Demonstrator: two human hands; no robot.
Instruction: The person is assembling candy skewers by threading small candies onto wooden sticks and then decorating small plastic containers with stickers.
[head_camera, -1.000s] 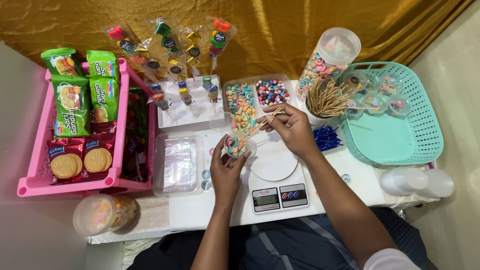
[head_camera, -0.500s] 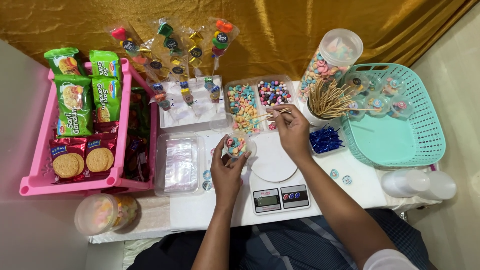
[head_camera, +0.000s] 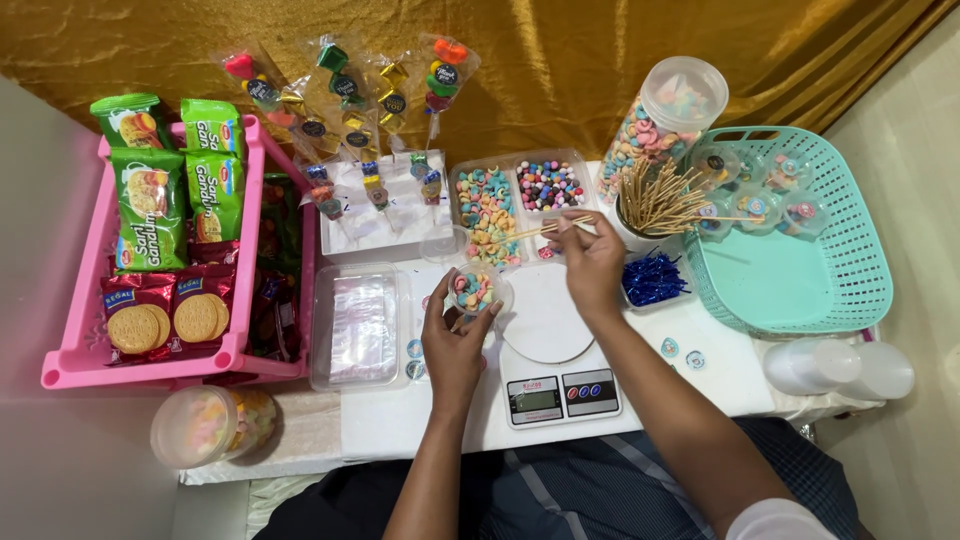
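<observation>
Sweets are portioned at a white surface (head_camera: 700, 385): a small clear cup (head_camera: 474, 290) of coloured candy is clamped in the left hand (head_camera: 455, 340), while a thin wooden skewer (head_camera: 545, 228) is pinched by the right hand (head_camera: 592, 262) just beyond, above a kitchen scale (head_camera: 552, 360).

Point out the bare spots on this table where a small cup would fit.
The scale platter is bare. Bare tabletop lies right of the scale, toward the lidded tubs, with only two stickers there. The basket floor is mostly free. Behind the hands, trays and the skewer cup leave it crowded.
</observation>
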